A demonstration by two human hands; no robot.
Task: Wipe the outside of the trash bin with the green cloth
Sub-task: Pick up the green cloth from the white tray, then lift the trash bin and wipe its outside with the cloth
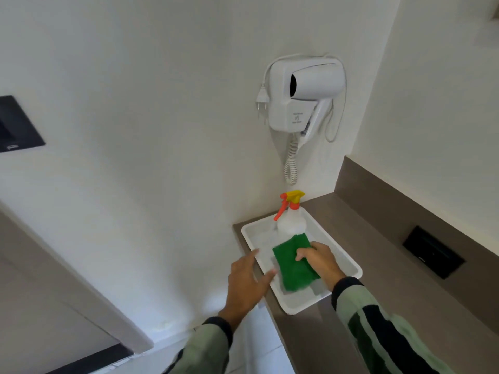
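Note:
The green cloth (290, 263) lies folded in a white tray (348, 261) on a brown counter. My right hand (321, 261) rests on the cloth's right side, fingers curled over its edge. My left hand (247, 282) hovers at the tray's left rim, fingers spread, holding nothing. No trash bin is in view.
A white spray bottle (291, 221) with an orange and yellow trigger stands at the tray's far end. A wall-mounted white hair dryer (305, 94) hangs above it. A black panel (433, 252) sits in the counter's backsplash at right, another black plate (17, 124) on the left wall.

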